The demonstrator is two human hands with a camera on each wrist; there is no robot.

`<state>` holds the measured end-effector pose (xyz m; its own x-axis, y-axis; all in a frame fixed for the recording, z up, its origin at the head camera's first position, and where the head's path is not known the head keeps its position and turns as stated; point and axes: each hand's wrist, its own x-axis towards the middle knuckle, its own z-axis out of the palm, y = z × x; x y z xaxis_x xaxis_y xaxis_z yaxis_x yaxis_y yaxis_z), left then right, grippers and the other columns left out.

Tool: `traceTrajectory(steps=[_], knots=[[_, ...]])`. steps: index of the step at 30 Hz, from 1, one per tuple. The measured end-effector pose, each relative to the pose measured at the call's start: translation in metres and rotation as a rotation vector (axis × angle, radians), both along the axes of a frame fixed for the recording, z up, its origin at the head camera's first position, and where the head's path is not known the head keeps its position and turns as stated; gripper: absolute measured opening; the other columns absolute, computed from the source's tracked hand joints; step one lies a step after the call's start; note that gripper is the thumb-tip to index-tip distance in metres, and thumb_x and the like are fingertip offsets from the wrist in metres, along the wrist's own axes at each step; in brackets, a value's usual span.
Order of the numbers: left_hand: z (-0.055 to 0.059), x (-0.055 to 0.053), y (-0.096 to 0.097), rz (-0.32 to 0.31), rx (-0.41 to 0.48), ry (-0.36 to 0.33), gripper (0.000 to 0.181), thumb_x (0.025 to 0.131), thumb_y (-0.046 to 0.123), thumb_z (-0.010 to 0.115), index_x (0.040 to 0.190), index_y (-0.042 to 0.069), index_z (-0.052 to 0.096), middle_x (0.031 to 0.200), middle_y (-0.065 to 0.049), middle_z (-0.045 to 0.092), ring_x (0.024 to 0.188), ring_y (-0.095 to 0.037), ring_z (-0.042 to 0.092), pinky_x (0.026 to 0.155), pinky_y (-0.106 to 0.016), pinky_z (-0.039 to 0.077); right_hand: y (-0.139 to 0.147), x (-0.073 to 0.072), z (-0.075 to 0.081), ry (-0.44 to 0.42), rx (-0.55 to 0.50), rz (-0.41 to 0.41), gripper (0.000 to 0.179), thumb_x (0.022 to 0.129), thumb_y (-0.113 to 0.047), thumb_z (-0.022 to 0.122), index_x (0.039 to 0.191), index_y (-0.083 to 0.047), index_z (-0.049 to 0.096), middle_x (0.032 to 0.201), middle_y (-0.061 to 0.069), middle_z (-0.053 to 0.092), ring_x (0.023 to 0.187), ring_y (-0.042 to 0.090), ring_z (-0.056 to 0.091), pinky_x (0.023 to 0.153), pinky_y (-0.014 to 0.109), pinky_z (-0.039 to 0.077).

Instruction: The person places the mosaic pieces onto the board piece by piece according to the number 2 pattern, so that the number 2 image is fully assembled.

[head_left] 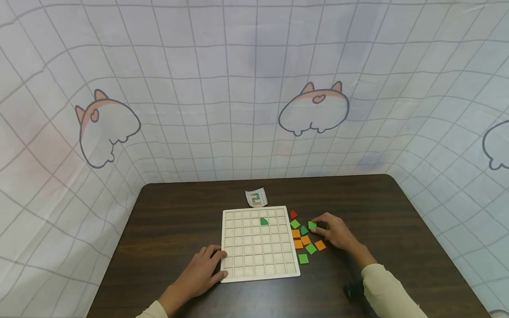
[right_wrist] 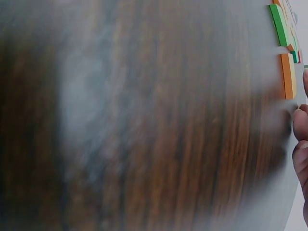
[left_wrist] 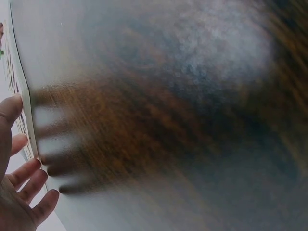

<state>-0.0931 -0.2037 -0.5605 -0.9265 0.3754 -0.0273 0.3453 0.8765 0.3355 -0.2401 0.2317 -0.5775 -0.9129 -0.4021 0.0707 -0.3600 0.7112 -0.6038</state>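
Note:
My left hand point(head_left: 202, 270) rests at the left edge of a white gridded board point(head_left: 254, 249), thumb and fingertips touching its rim. In the left wrist view, the fingers point(left_wrist: 32, 185) lie fairly straight along that rim. To the right of the board, my right hand point(head_left: 338, 232) pinches a light green square tile point(head_left: 312, 225) between thumb and fingers. This tile cannot be seen in the right wrist view, where only some fingertips point(right_wrist: 301, 126) show. One dark green quarter-circle tile point(head_left: 264, 221) sits in a cell near the board's top.
Beside the board lie several loose tiles: orange squares point(head_left: 320, 245), green squares point(head_left: 303, 259), a dark green curved piece point(head_left: 304, 230) and a red piece point(head_left: 293, 214). A small printed card point(head_left: 256, 198) lies behind the board. A black object point(head_left: 353, 290) is near the right forearm.

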Motion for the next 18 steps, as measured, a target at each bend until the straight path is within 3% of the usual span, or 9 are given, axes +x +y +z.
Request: traceTrajectory(steps=[5,11,18], knots=[[-0.001,0.000,0.000,-0.002,-0.003,0.002,0.046,0.094,0.039,0.070,0.132,0.015,0.056,0.136,-0.010,0.052,0.120,-0.028,0.051,0.092,-0.052,0.046,-0.004,0.001,0.004,-0.062,-0.070,-0.026,0.032,0.093,-0.023,0.072,0.122,-0.009,0.067,0.105,0.011,0.069,0.056,0.009,0.055,0.055,0.027,0.049],[-0.003,0.001,-0.001,0.001,-0.010,0.008,0.046,0.095,0.040,0.069,0.132,0.016,0.057,0.137,-0.010,0.051,0.121,-0.028,0.051,0.092,-0.052,0.046,-0.009,0.001,0.006,-0.122,-0.132,-0.054,0.030,0.093,-0.018,0.072,0.120,-0.007,0.066,0.090,0.004,0.066,0.055,0.014,0.055,0.053,0.028,0.049],[-0.004,0.000,-0.001,0.000,-0.016,0.016,0.046,0.095,0.040,0.069,0.132,0.016,0.057,0.136,-0.009,0.051,0.121,-0.028,0.051,0.092,-0.051,0.046,-0.012,0.001,0.006,-0.112,-0.192,-0.088,0.030,0.093,-0.018,0.073,0.120,-0.006,0.067,0.090,0.006,0.064,0.054,0.015,0.055,0.053,0.028,0.049]])
